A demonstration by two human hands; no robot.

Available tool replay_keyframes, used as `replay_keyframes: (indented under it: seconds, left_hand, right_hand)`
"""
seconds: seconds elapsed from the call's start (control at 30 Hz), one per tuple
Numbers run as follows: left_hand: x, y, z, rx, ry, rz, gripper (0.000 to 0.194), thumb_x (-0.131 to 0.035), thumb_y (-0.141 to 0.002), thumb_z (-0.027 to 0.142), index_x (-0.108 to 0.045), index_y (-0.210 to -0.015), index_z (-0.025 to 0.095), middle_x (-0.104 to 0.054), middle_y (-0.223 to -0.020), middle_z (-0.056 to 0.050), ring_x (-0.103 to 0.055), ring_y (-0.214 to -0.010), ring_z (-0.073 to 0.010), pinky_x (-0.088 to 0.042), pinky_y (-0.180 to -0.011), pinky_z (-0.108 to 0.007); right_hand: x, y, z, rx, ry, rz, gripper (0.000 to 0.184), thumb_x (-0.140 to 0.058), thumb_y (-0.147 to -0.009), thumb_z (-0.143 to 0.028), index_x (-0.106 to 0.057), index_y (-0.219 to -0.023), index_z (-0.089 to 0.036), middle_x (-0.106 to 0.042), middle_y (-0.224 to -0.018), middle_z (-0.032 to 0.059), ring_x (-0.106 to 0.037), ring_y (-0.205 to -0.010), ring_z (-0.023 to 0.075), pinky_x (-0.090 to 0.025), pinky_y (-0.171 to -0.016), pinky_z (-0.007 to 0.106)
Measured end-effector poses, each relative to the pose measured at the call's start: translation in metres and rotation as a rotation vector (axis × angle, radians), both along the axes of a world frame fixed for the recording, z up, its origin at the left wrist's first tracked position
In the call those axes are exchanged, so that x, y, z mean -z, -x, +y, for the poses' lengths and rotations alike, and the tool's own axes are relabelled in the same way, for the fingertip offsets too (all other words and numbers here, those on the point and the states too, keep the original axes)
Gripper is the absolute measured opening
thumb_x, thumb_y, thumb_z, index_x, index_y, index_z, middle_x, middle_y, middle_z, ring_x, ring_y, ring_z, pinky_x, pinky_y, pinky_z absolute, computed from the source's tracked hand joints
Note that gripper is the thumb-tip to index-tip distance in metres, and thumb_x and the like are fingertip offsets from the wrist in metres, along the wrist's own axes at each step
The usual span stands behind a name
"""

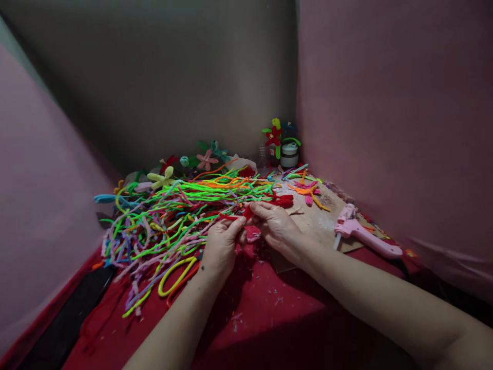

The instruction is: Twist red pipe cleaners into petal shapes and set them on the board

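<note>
Between my two hands is a red pipe cleaner (248,211), bent at its right part, with a straight end sticking out to the left. My left hand (223,240) is closed, thumb and forefinger pinching it. My right hand (278,226) pinches the bent part from the other side, fingertips almost touching those of the left. Just behind the right hand lie more red pipe cleaner pieces (284,200). A large heap of coloured pipe cleaners (192,198), mostly green, pink and orange, spreads behind and left of my hands.
A pink glue gun (365,236) lies on a cardboard sheet (319,226) at right, near an orange and pink pipe cleaner piece (307,192). Yellow scissor handles (175,277) show by my left wrist. A black phone-like slab (69,318) is at left. Finished flowers (206,160) stand along the back wall.
</note>
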State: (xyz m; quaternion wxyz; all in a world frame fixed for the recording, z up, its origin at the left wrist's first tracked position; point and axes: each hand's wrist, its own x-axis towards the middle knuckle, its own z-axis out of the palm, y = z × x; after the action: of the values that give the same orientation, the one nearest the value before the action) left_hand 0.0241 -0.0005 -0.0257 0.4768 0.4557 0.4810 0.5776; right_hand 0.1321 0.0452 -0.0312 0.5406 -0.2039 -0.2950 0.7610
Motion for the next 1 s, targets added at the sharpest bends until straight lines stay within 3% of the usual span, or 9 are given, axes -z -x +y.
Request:
replay_keyframes:
  seconds: [0.27, 0.5, 0.63, 0.83, 1.0]
  left_hand:
    - [0.0004, 0.0011, 0.0, -0.033, -0.009, 0.1, 0.03, -0.06, -0.073, 0.029, -0.049, -0.048, 0.016, -0.044, -0.039, 0.004, -0.037, -0.038, -0.0062, -0.029, -0.042, -0.021]
    - [-0.0017, 0.0015, -0.0011, -0.041, -0.01, 0.135, 0.034, -0.058, -0.073, 0.031, -0.047, -0.046, 0.015, -0.044, -0.04, 0.004, -0.037, -0.04, -0.0059, -0.031, -0.045, -0.02]
    - [-0.0043, 0.0015, -0.0031, -0.043, 0.006, 0.242, 0.036, -0.058, -0.074, 0.033, -0.048, -0.044, 0.015, -0.046, -0.041, 0.003, -0.038, -0.041, -0.0058, -0.033, -0.047, -0.02]
    - [-0.0038, 0.0037, -0.0012, -0.062, -0.053, 0.162, 0.017, -0.065, -0.068, 0.029, -0.057, -0.074, 0.016, -0.051, -0.05, 0.007, -0.042, -0.042, -0.0064, -0.033, -0.043, -0.019]
    - [-0.0038, 0.0054, -0.0007, -0.065, -0.04, 0.144, 0.016, -0.064, -0.069, 0.028, -0.055, -0.072, 0.015, -0.053, -0.051, 0.006, -0.045, -0.043, -0.0058, -0.035, -0.044, -0.018]
  right_hand:
    - [0.0056, 0.0028, 0.0003, 0.024, -0.062, -0.116, 0.024, -0.08, -0.046, -0.022, -0.064, -0.058, -0.01, -0.058, -0.055, -0.0012, -0.05, -0.051, 0.0074, -0.035, -0.054, 0.023]
    - [0.0059, 0.0031, -0.0032, -0.057, -0.056, -0.144, 0.028, -0.08, -0.047, -0.026, -0.063, -0.061, -0.009, -0.058, -0.055, -0.0007, -0.048, -0.047, 0.0073, -0.035, -0.05, 0.023]
    - [0.0037, 0.0029, -0.0046, -0.005, -0.058, -0.167, 0.026, -0.079, -0.047, -0.024, -0.061, -0.06, -0.01, -0.059, -0.055, -0.0004, -0.05, -0.048, 0.0079, -0.036, -0.051, 0.023]
    - [0.0025, 0.0013, -0.0031, -0.021, -0.046, -0.145, 0.019, -0.073, -0.052, -0.02, -0.059, -0.059, -0.011, -0.057, -0.052, -0.0021, -0.047, -0.044, 0.0066, -0.036, -0.048, 0.022]
    - [0.0036, 0.0, -0.0017, -0.043, -0.1, -0.186, 0.017, -0.069, -0.053, -0.019, -0.06, -0.065, -0.011, -0.059, -0.058, -0.0007, -0.051, -0.046, 0.0088, -0.041, -0.05, 0.025]
